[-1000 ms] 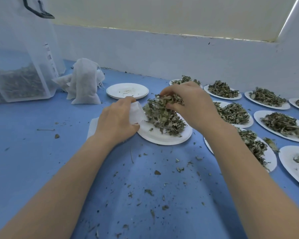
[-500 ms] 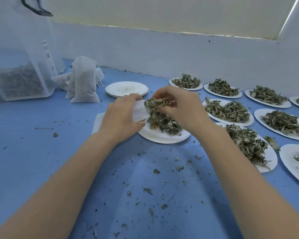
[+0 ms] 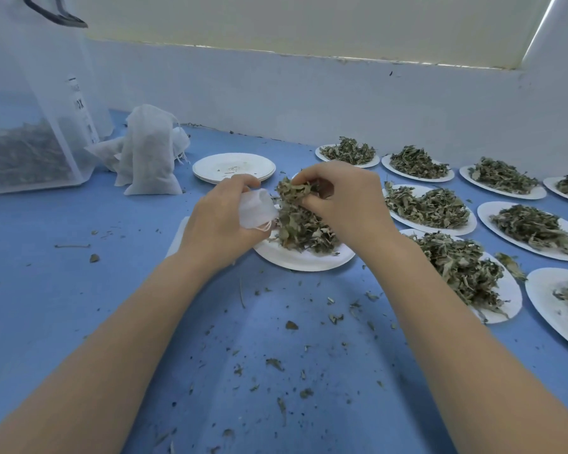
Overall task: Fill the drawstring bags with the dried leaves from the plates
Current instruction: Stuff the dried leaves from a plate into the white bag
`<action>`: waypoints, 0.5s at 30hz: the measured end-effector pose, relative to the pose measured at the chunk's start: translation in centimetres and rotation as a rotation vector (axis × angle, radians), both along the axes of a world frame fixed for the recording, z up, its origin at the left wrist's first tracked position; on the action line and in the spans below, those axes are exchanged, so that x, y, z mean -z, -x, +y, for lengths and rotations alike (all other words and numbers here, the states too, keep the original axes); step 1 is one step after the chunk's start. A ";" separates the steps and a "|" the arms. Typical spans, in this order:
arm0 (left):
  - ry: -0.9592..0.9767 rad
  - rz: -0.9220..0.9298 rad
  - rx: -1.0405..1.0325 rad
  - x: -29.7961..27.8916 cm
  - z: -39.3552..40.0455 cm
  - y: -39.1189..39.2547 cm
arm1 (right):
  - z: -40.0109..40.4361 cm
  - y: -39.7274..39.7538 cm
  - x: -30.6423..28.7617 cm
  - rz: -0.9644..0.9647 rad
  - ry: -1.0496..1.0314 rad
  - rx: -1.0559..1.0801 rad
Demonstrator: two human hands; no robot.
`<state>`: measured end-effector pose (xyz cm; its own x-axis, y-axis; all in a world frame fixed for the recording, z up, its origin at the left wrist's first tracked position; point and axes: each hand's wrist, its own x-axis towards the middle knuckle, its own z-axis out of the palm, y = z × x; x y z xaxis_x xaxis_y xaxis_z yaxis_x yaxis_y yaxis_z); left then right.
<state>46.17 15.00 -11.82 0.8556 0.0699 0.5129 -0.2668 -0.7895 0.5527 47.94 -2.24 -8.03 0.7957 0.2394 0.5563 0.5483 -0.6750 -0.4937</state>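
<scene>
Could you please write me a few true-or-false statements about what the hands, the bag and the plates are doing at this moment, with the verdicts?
1. The left hand holds a small white drawstring bag. True.
2. The right hand rests flat on the blue table. False: it grips a clump of dried leaves above the nearest plate.
3. The stack of plates behind the hands is heaped with leaves. False: it holds only a few crumbs.
4. Filled white bags stand at the far left beside a clear container. True.
5. Leaf crumbs lie scattered on the table between the forearms. True.
</scene>
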 end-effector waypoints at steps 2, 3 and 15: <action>0.001 -0.005 0.014 0.0 -0.2 0.0 | 0.2 0.1 -0.1 -0.019 0.063 -0.018; -0.016 -0.012 0.023 0.0 -0.3 0.0 | 0.4 0.3 0.0 -0.029 0.090 -0.043; -0.247 -0.064 0.047 -0.2 -0.8 0.0 | 0.5 1.2 -0.6 0.291 0.011 -0.264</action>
